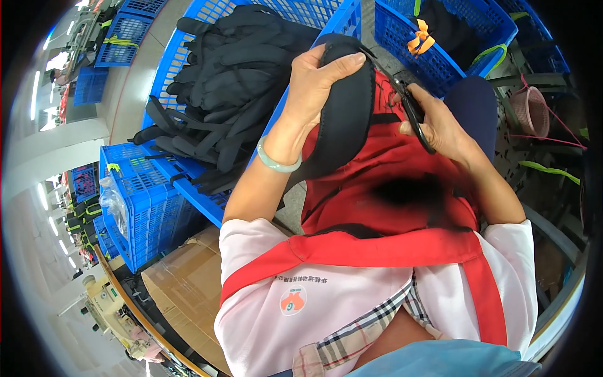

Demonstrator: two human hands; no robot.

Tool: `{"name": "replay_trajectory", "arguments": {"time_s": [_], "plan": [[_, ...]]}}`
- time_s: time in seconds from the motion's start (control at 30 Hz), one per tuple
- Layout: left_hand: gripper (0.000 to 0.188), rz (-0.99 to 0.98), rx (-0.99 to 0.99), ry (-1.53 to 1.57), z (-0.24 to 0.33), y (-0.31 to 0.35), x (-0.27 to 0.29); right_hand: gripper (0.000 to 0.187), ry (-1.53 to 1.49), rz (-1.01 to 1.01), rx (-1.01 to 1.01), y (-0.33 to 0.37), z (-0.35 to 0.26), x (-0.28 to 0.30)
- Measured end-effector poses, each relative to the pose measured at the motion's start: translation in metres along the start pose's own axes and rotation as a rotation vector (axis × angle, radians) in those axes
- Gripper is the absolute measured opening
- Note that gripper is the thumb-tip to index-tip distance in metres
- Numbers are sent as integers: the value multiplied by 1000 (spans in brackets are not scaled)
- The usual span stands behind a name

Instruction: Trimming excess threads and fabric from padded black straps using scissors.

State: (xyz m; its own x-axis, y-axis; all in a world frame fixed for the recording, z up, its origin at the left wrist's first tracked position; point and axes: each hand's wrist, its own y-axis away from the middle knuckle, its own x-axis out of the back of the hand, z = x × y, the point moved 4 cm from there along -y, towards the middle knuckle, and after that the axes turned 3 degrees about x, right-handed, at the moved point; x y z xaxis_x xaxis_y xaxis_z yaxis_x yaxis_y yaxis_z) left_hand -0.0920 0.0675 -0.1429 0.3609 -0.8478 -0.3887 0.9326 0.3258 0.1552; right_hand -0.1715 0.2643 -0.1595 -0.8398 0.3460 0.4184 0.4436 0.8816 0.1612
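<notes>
My left hand is closed on a wide, curved black padded strap with a stitched edge, its thumb pressed on the upper part. The strap hangs over my lap, in front of my red apron. My right hand grips a pair of dark scissors by the handles. Their blades point up and left, close to the strap's right edge. Thin dark threads show on the apron near the blades. Whether the blades touch the strap, I cannot tell.
A blue plastic crate heaped with similar black straps stands at front left. Another blue crate, with an orange ribbon, is at the upper right. A pink basket hangs at right. A cardboard box lies at lower left.
</notes>
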Motion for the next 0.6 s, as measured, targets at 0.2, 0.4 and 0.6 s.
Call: {"name": "replay_trajectory", "arguments": {"time_s": [0.2,0.4,0.6], "plan": [[17,-62,32,-62,-6,-1,-3,60,-64,-4,-1,0,7,4],[18,-125,113,-91,-9,0,-10,55,-3,-54,-3,10,2,19],[20,-169,137,-168,-15,0,-18,59,-50,-129,-82,24,4,30]]}}
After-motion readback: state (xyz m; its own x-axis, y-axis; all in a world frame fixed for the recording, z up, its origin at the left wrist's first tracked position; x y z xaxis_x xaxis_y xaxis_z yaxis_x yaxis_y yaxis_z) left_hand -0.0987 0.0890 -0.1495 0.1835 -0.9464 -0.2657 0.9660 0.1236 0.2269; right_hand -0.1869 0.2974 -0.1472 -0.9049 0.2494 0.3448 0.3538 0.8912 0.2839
